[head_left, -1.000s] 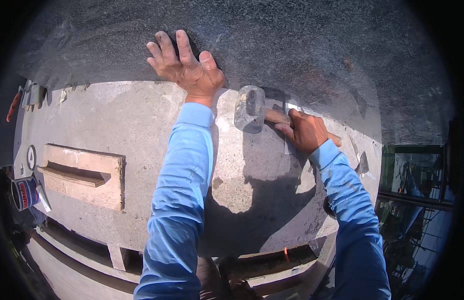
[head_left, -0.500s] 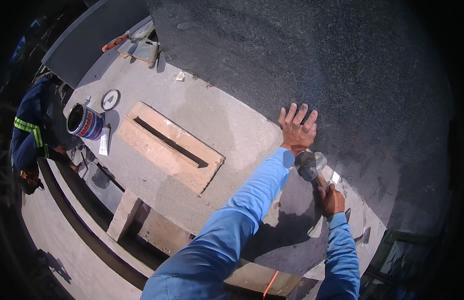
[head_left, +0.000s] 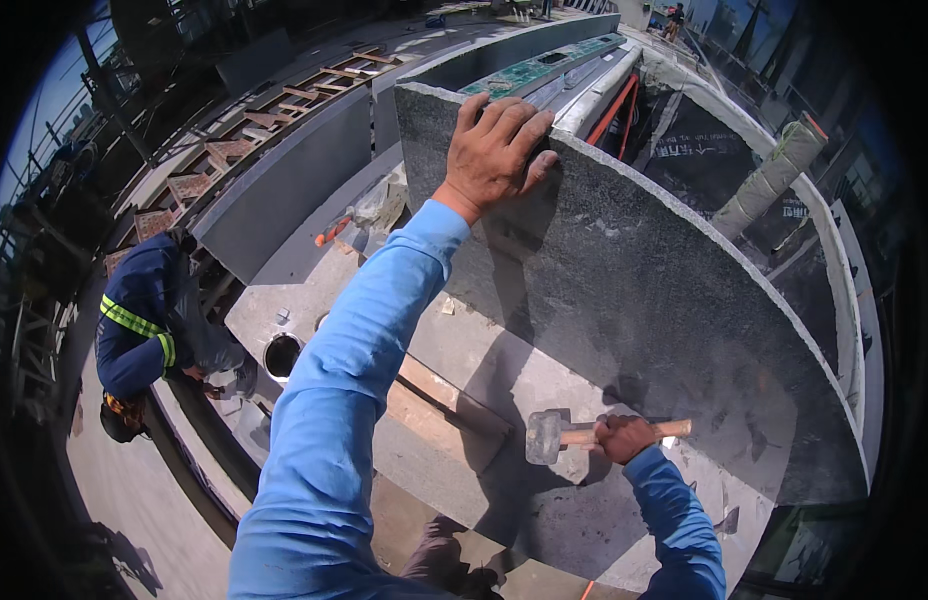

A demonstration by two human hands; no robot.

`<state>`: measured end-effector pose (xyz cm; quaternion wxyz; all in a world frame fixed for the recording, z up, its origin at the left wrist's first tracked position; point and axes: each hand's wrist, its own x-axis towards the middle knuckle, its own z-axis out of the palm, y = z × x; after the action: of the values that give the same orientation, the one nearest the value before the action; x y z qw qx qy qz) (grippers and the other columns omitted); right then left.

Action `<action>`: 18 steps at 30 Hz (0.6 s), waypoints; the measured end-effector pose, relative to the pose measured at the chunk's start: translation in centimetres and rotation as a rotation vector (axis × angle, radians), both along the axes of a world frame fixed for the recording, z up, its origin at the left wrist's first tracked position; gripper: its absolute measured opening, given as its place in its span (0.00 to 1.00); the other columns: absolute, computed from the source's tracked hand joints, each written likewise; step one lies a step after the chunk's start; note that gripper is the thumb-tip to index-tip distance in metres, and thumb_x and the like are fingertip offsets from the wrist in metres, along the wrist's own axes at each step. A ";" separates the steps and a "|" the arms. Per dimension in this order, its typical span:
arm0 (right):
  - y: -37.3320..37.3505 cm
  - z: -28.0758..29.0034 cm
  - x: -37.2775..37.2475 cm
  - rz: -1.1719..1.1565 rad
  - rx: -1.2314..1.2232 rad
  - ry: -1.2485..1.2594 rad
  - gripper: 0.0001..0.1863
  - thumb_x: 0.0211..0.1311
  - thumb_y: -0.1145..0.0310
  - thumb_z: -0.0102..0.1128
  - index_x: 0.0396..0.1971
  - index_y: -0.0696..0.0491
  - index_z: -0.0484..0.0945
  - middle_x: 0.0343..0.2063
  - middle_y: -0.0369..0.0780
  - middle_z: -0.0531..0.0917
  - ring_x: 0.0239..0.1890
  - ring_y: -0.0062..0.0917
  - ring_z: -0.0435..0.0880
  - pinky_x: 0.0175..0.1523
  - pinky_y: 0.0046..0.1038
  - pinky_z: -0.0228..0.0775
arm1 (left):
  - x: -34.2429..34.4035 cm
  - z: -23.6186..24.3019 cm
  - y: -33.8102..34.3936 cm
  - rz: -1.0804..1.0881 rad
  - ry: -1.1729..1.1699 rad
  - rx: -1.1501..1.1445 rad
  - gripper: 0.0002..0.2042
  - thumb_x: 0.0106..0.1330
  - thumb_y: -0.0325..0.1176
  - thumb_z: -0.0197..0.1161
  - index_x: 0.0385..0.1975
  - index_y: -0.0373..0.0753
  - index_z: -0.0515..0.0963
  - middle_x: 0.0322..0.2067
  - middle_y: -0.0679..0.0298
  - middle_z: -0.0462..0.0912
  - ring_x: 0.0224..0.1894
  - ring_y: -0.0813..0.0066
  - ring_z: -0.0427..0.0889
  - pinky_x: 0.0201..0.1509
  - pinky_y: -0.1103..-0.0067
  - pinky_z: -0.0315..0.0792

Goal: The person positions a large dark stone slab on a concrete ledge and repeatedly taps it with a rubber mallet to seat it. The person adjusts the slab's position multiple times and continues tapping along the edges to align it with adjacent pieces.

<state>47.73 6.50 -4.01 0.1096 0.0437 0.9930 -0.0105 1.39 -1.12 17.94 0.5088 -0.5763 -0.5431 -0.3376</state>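
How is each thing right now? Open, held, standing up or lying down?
Dark stone slab: standing upright
Left hand: resting over the slab's top edge
Mallet: held, handle roughly sideways
Right hand: closed around the mallet's handle
Can: open, partly hidden
Wooden board: lying down, partly hidden
Co-worker: bent over

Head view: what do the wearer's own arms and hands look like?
Left sleeve and right sleeve: long, light blue, creased, ending in smoother cuffs. Left hand and right hand: no gloves. No cables or reflective bands visible.
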 end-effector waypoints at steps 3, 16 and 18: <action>2.5 1.3 -3.2 -0.553 0.001 -0.013 0.26 0.65 0.41 0.58 0.39 0.52 0.75 0.29 0.48 0.86 0.31 0.48 0.86 0.37 0.47 0.77 | -0.9 -0.3 0.3 -0.032 -0.015 -0.025 0.18 0.70 0.48 0.55 0.54 0.47 0.77 0.45 0.64 0.80 0.52 0.66 0.78 0.68 0.63 0.58; -0.5 5.0 -8.5 -0.395 -0.107 0.243 0.28 0.64 0.38 0.58 0.35 0.53 0.77 0.27 0.51 0.85 0.31 0.51 0.85 0.37 0.49 0.75 | -0.9 -0.7 0.1 -0.026 -0.054 -0.078 0.24 0.61 0.48 0.61 0.58 0.51 0.76 0.51 0.65 0.77 0.58 0.66 0.75 0.71 0.62 0.57; -1.3 5.0 -10.1 -0.598 -0.207 0.259 0.28 0.65 0.40 0.59 0.35 0.55 0.76 0.27 0.53 0.85 0.31 0.53 0.85 0.37 0.50 0.75 | -1.1 -0.7 -0.2 -0.018 -0.043 -0.086 0.24 0.61 0.48 0.61 0.58 0.51 0.76 0.51 0.65 0.77 0.58 0.66 0.75 0.71 0.61 0.57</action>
<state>37.64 5.18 0.96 -0.0213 0.3198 0.9356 -0.1482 0.25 -1.36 17.22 0.4685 -0.5952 -0.5628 -0.3308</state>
